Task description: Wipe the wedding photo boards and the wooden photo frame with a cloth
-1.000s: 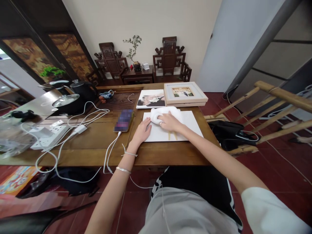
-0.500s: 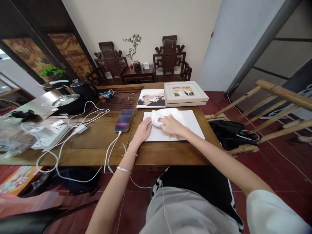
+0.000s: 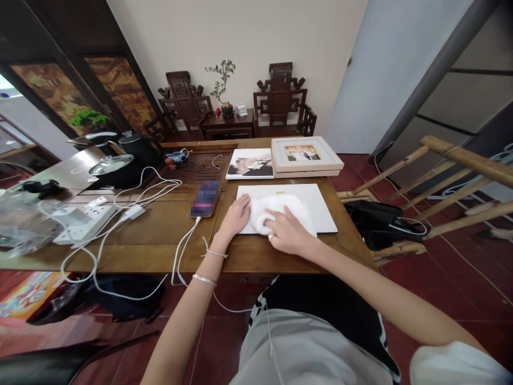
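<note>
A white rectangular board lies flat on the wooden table in front of me. My left hand rests with its fingers flat on the board's left edge. Bunched under my right hand is a fluffy white cloth, pressed onto the board near its front edge. The fingers of that hand are bent into the cloth, and the cloth hides part of the board. A small yellowish mark shows on the board just behind the cloth.
Behind the board lie a photo panel and a framed picture. To the left are a charging phone, a power strip with tangled white cables, and a black kettle. A bamboo chair stands at the right.
My right hand has drawn the cloth toward me, from the board's back part to its front edge, uncovering the back strip. My left hand has stayed at the left edge.
</note>
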The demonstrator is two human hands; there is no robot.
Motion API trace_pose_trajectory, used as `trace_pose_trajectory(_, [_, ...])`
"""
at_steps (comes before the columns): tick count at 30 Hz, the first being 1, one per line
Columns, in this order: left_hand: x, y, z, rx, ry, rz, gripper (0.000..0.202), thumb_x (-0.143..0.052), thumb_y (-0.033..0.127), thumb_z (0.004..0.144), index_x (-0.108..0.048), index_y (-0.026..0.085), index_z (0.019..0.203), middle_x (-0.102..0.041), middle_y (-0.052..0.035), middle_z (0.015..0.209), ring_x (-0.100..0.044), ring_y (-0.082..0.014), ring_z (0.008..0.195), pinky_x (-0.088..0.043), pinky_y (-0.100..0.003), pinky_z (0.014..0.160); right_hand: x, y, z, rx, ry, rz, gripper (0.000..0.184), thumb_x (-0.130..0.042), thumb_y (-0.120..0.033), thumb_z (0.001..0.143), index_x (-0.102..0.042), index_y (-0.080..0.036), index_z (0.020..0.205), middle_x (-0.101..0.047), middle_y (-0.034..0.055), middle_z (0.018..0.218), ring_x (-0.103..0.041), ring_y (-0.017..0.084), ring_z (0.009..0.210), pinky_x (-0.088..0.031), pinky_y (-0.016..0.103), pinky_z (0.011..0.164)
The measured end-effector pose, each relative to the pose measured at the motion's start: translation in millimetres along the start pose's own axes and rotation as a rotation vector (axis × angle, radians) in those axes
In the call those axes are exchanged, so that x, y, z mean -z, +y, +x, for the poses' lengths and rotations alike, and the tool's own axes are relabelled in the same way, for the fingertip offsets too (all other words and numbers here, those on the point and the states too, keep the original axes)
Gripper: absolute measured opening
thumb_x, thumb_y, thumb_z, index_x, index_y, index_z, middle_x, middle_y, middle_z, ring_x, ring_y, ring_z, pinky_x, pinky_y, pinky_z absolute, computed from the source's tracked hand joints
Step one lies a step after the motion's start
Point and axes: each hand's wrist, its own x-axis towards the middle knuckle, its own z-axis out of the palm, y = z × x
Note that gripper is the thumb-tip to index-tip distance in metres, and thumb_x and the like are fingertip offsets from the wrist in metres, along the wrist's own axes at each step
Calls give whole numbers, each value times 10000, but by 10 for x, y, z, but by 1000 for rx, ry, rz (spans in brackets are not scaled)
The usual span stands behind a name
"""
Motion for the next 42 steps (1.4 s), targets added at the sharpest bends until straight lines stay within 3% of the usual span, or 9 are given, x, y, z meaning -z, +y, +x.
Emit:
trace_pose_trajectory(5, [-6,-7,-1,9,-1,-12,435,-463,248,914,-607,153,1313,-527,-119,1463,-434,-267,1407,-324,-469,1186,54,367,550,-71,64,-54,337,-434,-196,872,-669,-153,1109,-656,196,1243,-591,351,1166,-310,607,1058])
trace_pose_trajectory(10, [44,51,4,47,55,-73,417,-429,258,947,-613,138,1302,-560,-124,1431,-488,-257,1368,-344,-435,1175,33,431,901,-184,107,-46,368,-421,-195,880,-643,-153,1169,-642,207,1253,-547,370,1202,-269,700,1042])
trace_pose_trajectory(14, [98,94,9,106,242,-283,465,-361,371,1008,-591,129,1331,-580,-125,1412,-523,-246,1337,-358,-411,1162,-47,248,897,-79,80,-28,357,-432,-152,849,-654,-166,1128,-636,190,1269,-454,363,1314,-229,742,1044])
trace_pose_trajectory(17, [105,90,19,170,361,-450,512,-320,447,1021,-582,154,1349,-568,-101,1431,-500,-226,1358,-340,-386,1173,-84,69,744,80,1,-7,347,-456,-112,809,-667,-174,1077,-634,175,1285,-378,330,1395,-211,700,1081])
trace_pose_trajectory(20, [97,82,23,193,402,-484,548,-299,486,1021,-596,151,1336,-556,-104,1442,-483,-228,1372,-319,-384,1185,-54,-87,502,209,-62,20,323,-464,-106,794,-678,-178,1026,-661,167,1237,-425,307,1369,-230,625,1097])
trace_pose_trajectory(24, [91,114,11,185,355,-441,575,-267,506,1025,-596,150,1334,-566,-109,1431,-498,-233,1359,-337,-405,1172,111,-187,152,281,-142,-12,265,-456,-115,784,-681,-175,912,-724,136,1035,-605,303,1138,-344,489,1011])
trace_pose_trajectory(29, [74,159,-3,85,250,-256,495,-322,421,1024,-607,142,1317,-580,-109,1415,-497,-232,1362,-329,-414,1183,367,-2,19,47,-190,-78,246,-453,-167,804,-680,-183,896,-732,119,929,-653,270,831,-390,329,678])
trace_pose_trajectory(34, [44,128,-1,43,139,-100,422,-384,301,995,-616,124,1300,-551,-125,1438,-480,-250,1375,-336,-427,1182,404,368,358,-235,-76,-37,313,-437,-200,823,-699,-198,994,-722,122,1038,-644,272,858,-365,306,633])
trace_pose_trajectory(42, [15,74,-4,40,7,-27,407,-443,235,938,-631,117,1279,-546,-144,1438,-437,-265,1402,-323,-448,1184,214,474,1092,-272,52,6,333,-432,-210,827,-698,-166,1023,-708,158,1121,-621,323,1022,-422,364,816])
